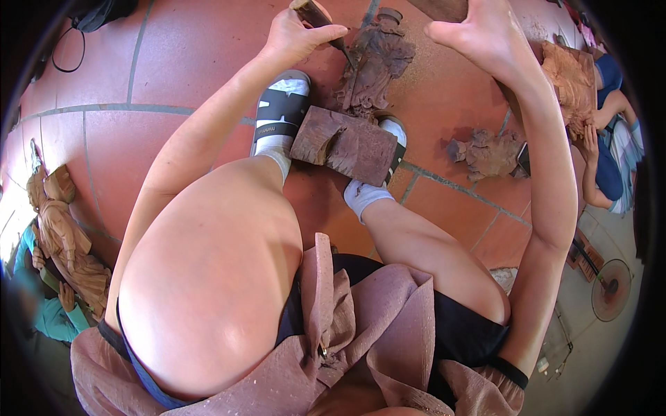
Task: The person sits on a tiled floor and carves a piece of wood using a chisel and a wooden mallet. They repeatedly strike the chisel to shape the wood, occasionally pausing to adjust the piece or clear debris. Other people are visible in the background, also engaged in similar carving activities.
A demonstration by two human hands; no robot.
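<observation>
A carved dark wooden figure [374, 66] lies on the floor between my feet. Its thick rough base block [347, 145] faces me and rests across the fronts of my sandals. Closed round the wooden handle of a chisel [312, 12], my left hand [295, 35] slants the dark blade down to the figure's left side. My right hand [482, 35] is raised beyond the figure's right side, gripping a brown wooden mallet [444, 8]. The upper edge cuts off much of the mallet, and part of that grip is out of sight.
On the tiles to the right sits another rough carving [489, 154], a dark object beside it. Farther right, a person holds a large wood carving [570, 83]. At left, another person works on a tall carved figure [66, 236]. A round fan [610, 290] stands at lower right.
</observation>
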